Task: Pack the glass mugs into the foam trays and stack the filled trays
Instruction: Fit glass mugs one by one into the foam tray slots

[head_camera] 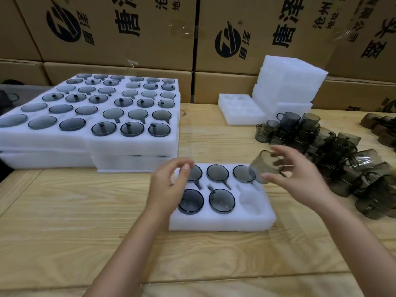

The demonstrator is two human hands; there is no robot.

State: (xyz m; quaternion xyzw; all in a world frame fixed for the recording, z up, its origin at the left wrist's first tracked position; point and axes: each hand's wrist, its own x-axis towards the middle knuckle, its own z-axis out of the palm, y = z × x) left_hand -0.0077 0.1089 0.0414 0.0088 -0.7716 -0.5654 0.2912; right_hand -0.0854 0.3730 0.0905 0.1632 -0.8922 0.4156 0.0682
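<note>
A white foam tray (pixel 220 221) lies on the wooden table in front of me with several smoky glass mugs set upside down in its pockets; the near right pocket (pixel 249 199) is bare. My right hand (pixel 300 179) holds a tilted, blurred glass mug (pixel 264 166) just above the tray's far right corner. My left hand (pixel 171 185) hovers over the tray's left side with fingers loosely curled, holding nothing. A heap of loose mugs (pixel 334 155) lies to the right.
Stacked filled trays (pixel 90 142) stand at the left. One unfilled tray (pixel 240 116) and a pile of foam trays (pixel 287 82) sit at the back, before a wall of cardboard boxes (pixel 120 28). More brownish mugs (pixel 379 127) lie far right.
</note>
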